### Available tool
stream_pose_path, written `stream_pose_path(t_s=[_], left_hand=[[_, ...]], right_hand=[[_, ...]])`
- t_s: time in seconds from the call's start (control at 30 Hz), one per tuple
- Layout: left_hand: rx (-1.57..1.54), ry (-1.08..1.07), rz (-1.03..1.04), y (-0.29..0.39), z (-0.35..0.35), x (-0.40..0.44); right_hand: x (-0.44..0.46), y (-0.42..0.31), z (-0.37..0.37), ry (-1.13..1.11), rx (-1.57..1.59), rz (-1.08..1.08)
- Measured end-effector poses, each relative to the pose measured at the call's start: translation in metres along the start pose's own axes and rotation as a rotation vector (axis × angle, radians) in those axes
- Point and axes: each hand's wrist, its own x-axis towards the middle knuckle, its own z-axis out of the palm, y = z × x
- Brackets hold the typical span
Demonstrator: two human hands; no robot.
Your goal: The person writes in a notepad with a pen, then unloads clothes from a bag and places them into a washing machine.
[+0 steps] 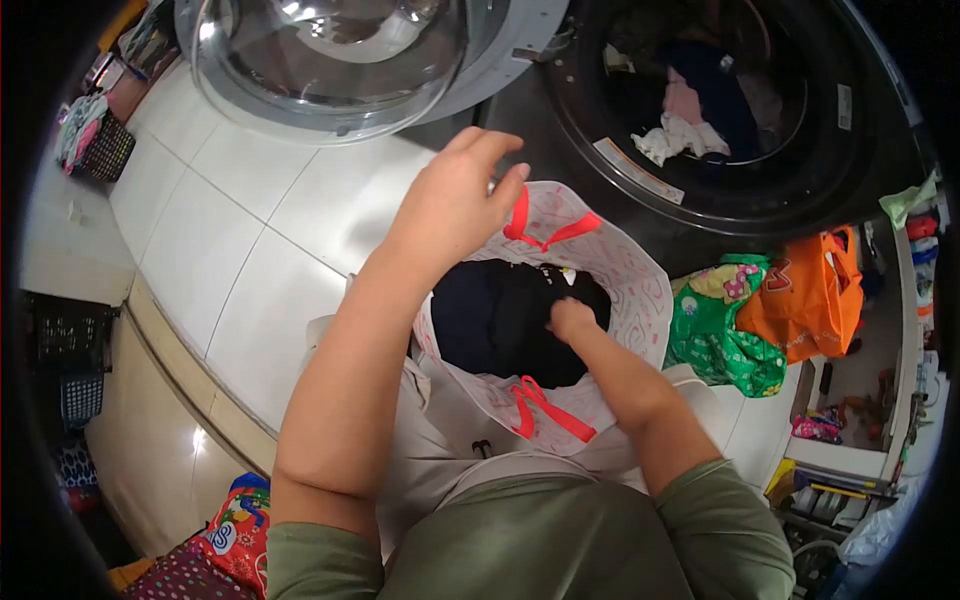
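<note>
A white bag with a pink pattern and red ribbon ties stands open in front of me, with dark clothes inside. My left hand is raised above the bag's far left rim, fingers curved and thumb apart, with nothing between them. Inside the bag, my right hand reaches onto the black cloth. Its fingers are curled at the fabric, and their tips are partly hidden.
Beyond the bag is a front-loading washer with clothes in its drum. A clear round door hangs open at the upper left. Green and orange bags sit at the right, beside a shelf unit.
</note>
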Motion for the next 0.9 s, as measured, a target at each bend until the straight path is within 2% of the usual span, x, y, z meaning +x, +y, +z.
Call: stream_pose_path(t_s=[0.1,0.13,0.17,0.23,0.3,0.4,0.5,0.53,0.57,0.6,0.63,0.67,0.7,0.77,0.83,0.87,0.9], left_hand=[[0.019,-0.021,0.002,-0.004,-0.002,-0.002],[0.051,-0.040,0.000,-0.006,-0.003,-0.003],[0.078,-0.063,0.004,-0.009,-0.004,-0.004],[0.084,-0.096,-0.007,-0.008,-0.006,0.001],[0.037,-0.131,-0.064,-0.004,-0.009,-0.001],[-0.010,-0.354,0.025,-0.004,-0.008,-0.006],[0.174,-0.420,0.204,-0.008,0.018,-0.027],[0.228,-0.449,0.172,0.000,0.024,-0.029],[0.023,-0.550,0.025,0.009,0.024,-0.018],[-0.132,-0.462,-0.091,0.021,0.021,-0.011],[-0.284,-0.369,-0.206,0.033,0.017,-0.006],[-0.396,-0.152,-0.267,0.034,0.020,-0.005],[-0.812,-0.085,-0.382,0.040,0.016,-0.004],[-1.154,0.098,-0.489,0.028,0.006,0.001],[-1.479,0.195,-0.488,0.030,-0.009,0.004],[-1.437,0.238,-0.481,0.028,-0.012,0.004],[-1.338,0.199,-0.486,0.029,-0.015,0.005]], right_hand=[[0.017,0.007,0.040,0.070,0.113,0.102],[0.014,0.005,0.019,-0.040,0.027,0.041],[0.002,0.000,-0.009,-0.036,0.006,0.000],[-0.009,0.000,-0.061,-0.092,0.111,-0.035],[-0.020,0.009,-0.118,-0.210,0.439,-0.192],[-0.076,0.009,-0.207,-0.048,1.021,-0.420],[-0.155,-0.005,-0.275,0.207,1.402,-0.678],[-0.168,-0.009,-0.285,0.446,1.322,-0.738],[-0.176,-0.012,-0.293,0.683,1.224,-0.792],[-0.180,-0.017,-0.298,0.928,1.098,-0.710],[-0.169,-0.014,-0.296,0.987,1.184,-0.703],[-0.155,-0.012,-0.291,0.941,1.218,-0.817],[-0.140,-0.010,-0.283,0.891,1.249,-0.936],[-0.139,-0.019,-0.245,0.548,1.078,-0.844],[-0.137,-0.055,-0.194,0.289,1.035,-0.798],[-0.136,-0.072,-0.169,0.166,1.000,-0.768],[-0.142,-0.092,-0.154,-0.079,1.436,-0.677]])
